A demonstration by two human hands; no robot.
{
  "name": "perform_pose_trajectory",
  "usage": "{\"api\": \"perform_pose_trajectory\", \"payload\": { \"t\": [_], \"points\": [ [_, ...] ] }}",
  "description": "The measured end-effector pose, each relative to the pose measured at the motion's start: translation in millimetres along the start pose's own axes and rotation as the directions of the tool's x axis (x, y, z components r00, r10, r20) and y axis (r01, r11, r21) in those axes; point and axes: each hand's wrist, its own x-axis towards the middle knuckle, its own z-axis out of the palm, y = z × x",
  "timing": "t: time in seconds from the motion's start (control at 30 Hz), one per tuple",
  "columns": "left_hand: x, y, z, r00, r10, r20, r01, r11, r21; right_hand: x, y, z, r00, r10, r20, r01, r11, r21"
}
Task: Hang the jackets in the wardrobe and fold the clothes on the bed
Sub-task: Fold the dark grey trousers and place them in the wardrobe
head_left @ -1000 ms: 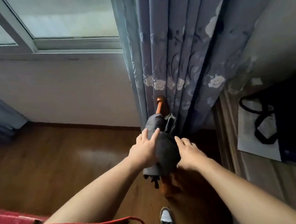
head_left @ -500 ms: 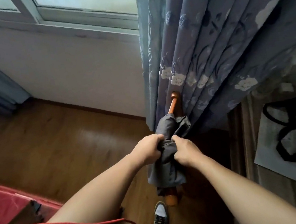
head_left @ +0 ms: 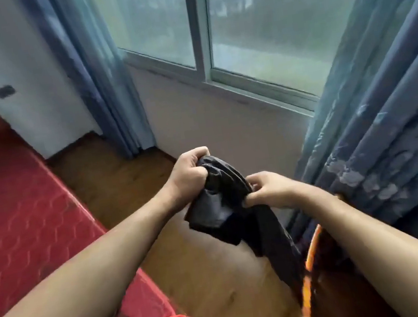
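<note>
L hand (head_left: 190,178) fisted on dark garment (head_left: 218,211), R hand (head_left: 269,190) pinching its edge, both just beside bed (head_left: 21,213). I'd find the collar & shake it flat first.

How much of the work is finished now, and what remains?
Nothing looks finished: the visible part of the red mattress shows no folded clothes. In hand: the left hand and right hand grip a dark garment in the air near the window. Left: hanging or folding it; no wardrobe is in view.
</note>
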Motion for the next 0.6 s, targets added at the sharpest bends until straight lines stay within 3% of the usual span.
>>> {"api": "perform_pose_trajectory", "payload": {
  "t": [0.07, 0.17, 0.37, 0.5, 0.6],
  "points": [
    [-24, 12, -51, 0.988, 0.000, -0.154, -0.004, 1.000, -0.029, 16, -23, 26, 0.996, -0.049, 0.067, 0.051, 0.998, -0.026],
    [-70, 31, -118, 0.936, 0.014, -0.352, -0.056, 0.992, -0.111, 30, -72, 72, 0.989, -0.144, 0.037, 0.147, 0.985, -0.089],
    [-188, 67, -219, 0.825, 0.117, -0.552, -0.147, 0.989, -0.009, 47, -186, 170, 0.945, -0.323, -0.049, 0.316, 0.942, -0.114],
    [-281, 73, -284, 0.690, 0.118, -0.714, -0.147, 0.989, 0.021, 37, -278, 211, 0.909, -0.369, -0.194, 0.377, 0.926, 0.006],
    [-359, 67, -336, 0.557, 0.105, -0.824, -0.043, 0.994, 0.097, 21, -351, 236, 0.889, -0.401, -0.219, 0.425, 0.902, 0.074]
  ]
}}
